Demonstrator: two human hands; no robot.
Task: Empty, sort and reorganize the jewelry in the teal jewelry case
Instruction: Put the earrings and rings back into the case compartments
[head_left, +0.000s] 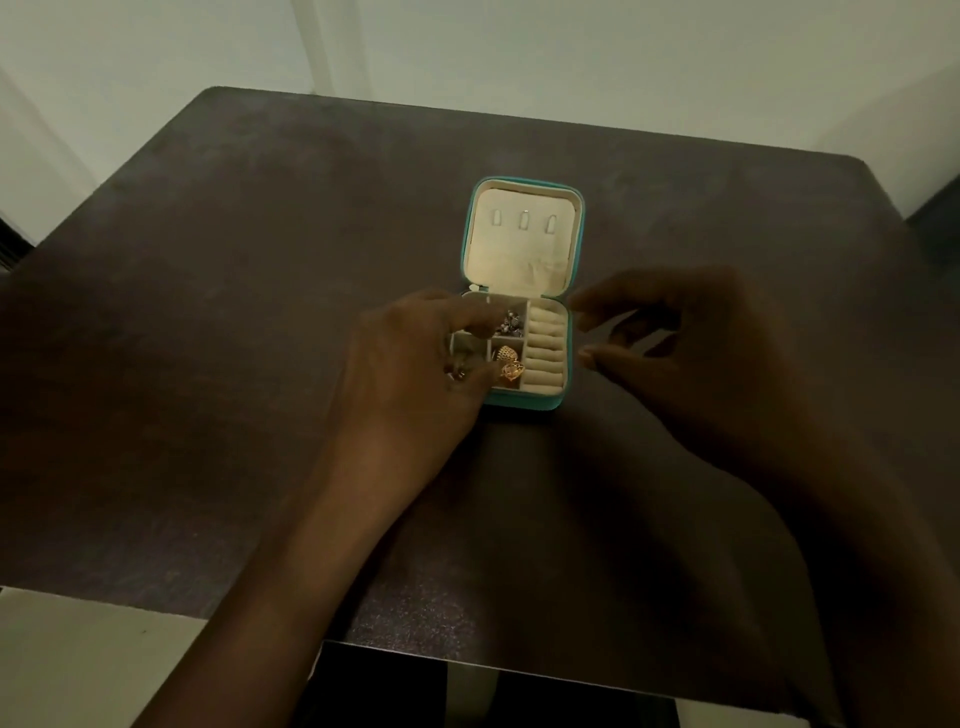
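Both forearms reach in from the near edge of the dark table (218, 291), and the teal jewelry case (522, 401) sits between the two hands, lid thrown back flat on the far side.

On the left side of the case, the left hand (410, 374) lies over the small square compartments. Its fingers are bent, with the fingertips (480, 325) down among the dividers, and something small and metallic shows at them near the hand's lower edge; the light is too dim to say whether the hand grips it or merely touches it. Just beyond those fingertips, in the far compartment, lies a cluster of silver pieces (510, 321). Beside the hand's near edge, in the closer compartment, lie gold pieces (509, 362).

Hovering just off the right wall of the case, the right hand (670, 338) has loosely curled, spread fingers and a thumb set apart from them, and it holds nothing. The cream ring rolls (543, 348) run along the case's right side, just inside this hand's fingertips. The open lid (522, 236) beyond both hands shows a cream lining with three small hooks (523, 220).
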